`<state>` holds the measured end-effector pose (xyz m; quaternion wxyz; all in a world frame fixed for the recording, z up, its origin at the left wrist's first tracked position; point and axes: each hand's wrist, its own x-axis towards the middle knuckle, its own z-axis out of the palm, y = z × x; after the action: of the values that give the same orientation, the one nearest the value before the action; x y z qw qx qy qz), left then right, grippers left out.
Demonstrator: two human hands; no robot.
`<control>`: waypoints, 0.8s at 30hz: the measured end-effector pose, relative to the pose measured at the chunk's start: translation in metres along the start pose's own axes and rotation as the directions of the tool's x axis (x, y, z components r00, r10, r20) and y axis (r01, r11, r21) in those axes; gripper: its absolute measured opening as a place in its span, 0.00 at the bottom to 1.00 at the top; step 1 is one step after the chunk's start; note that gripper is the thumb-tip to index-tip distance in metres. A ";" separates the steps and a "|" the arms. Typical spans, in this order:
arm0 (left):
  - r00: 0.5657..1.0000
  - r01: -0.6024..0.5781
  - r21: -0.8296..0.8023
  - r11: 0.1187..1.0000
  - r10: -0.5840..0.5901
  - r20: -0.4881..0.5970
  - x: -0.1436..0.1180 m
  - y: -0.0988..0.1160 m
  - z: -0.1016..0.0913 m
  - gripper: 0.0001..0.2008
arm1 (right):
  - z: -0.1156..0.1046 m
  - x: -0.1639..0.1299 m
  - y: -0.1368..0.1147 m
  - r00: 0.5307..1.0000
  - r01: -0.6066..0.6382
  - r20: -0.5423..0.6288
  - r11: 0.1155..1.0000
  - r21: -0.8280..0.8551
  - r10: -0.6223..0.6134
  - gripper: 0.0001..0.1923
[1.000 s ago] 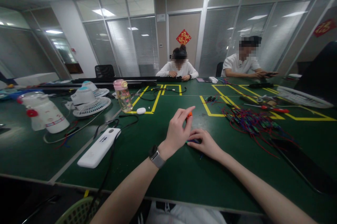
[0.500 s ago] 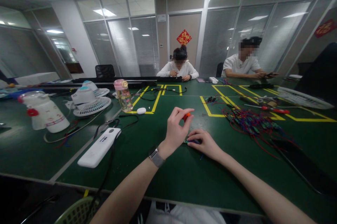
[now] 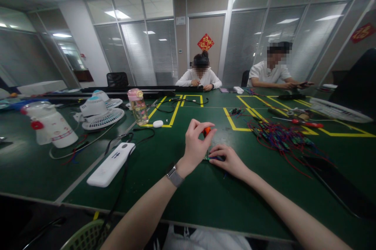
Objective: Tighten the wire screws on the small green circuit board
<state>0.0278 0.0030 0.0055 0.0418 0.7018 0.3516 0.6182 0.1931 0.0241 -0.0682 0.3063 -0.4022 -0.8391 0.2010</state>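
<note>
My left hand (image 3: 197,137), with a watch at the wrist, is closed around a small screwdriver (image 3: 207,130) with an orange and dark handle. The tool points downward, and its thin shaft is partly hidden by my fingers. Under it, a small green circuit board (image 3: 206,158) lies on the table. My right hand (image 3: 227,159) pinches this board and its dark wires from the right side. Whether the screwdriver's tip touches the board I cannot tell.
A heap of wired circuit boards (image 3: 276,134) lies to the right, near a red-handled screwdriver (image 3: 308,123) and a black phone-like slab (image 3: 335,183). On the left are a white power bank (image 3: 111,164), a pink-lidded bottle (image 3: 138,107) and fans (image 3: 101,115). Two people sit opposite.
My left hand has turned slightly, showing a bit more of the screwdriver's handle. My right hand and the board stay nearly in place.
</note>
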 end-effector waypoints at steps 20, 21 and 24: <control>0.997 0.001 -0.066 0.998 0.004 0.074 0.001 0.003 -0.002 0.11 | 0.000 0.000 0.002 1.000 0.010 -0.004 1.000 0.006 -0.010 0.06; 0.999 -0.001 -0.034 0.999 0.002 0.051 0.000 0.003 -0.002 0.09 | 0.000 0.000 0.002 1.000 0.009 -0.004 1.000 0.006 -0.009 0.06; 1.000 0.004 0.029 1.000 -0.005 0.013 -0.001 0.003 -0.001 0.07 | 0.000 0.000 0.002 1.000 0.010 -0.008 1.000 0.008 -0.010 0.05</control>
<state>0.0281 0.0001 0.0063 0.0352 0.7056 0.3618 0.6083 0.1936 0.0250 -0.0695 0.3120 -0.3975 -0.8392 0.2011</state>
